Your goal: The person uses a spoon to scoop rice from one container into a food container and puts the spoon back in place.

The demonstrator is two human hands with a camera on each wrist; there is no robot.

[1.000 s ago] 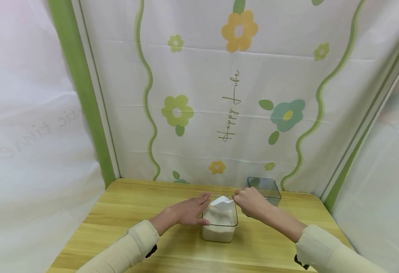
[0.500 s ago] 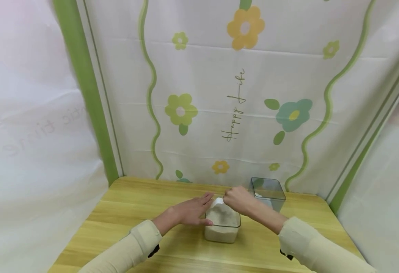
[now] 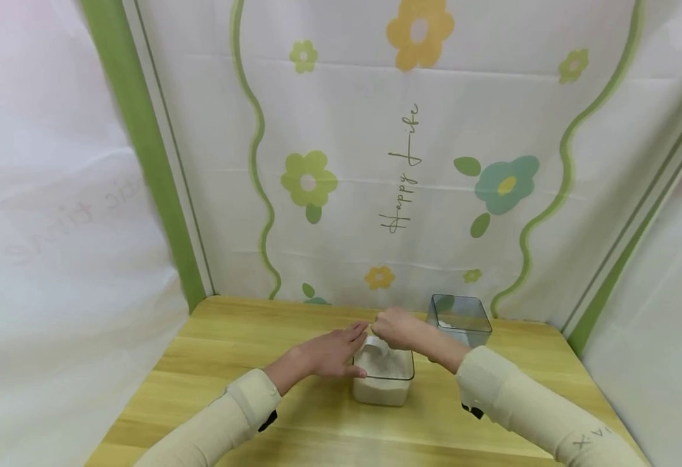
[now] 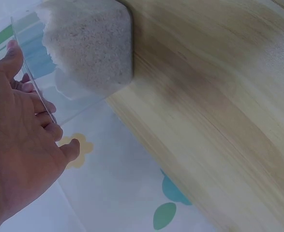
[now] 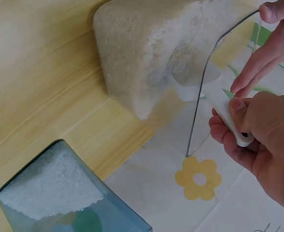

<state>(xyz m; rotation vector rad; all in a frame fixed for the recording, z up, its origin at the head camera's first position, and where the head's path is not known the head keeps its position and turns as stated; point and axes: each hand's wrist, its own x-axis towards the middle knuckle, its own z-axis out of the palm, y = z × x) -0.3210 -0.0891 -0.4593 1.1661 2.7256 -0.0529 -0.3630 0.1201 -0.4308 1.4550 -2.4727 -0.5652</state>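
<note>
While grasped at the handle (image 5: pixel 229 121) by the nearer right hand (image 3: pixel 402 329), ran lengthwise down from those fingers, bowl-first, into pale grain (image 3: pixel 396 366); listed as white scoop (image 5: pixel 218 102), in clear container (image 3: pixel 388 379) toward table's (image 3: pixel 247 324) far edge. Also left hand (image 3: pixel 332 353), fingers extended, thumb at container's left rim.

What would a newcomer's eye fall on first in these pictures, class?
Probably the big orange flower high on the white backdrop, above the words "Happy Life". Next, low in the middle, the right hand holding a white scoop in a clear container of pale grains, the left hand at its rim. Further right stands a bluish container.
</note>
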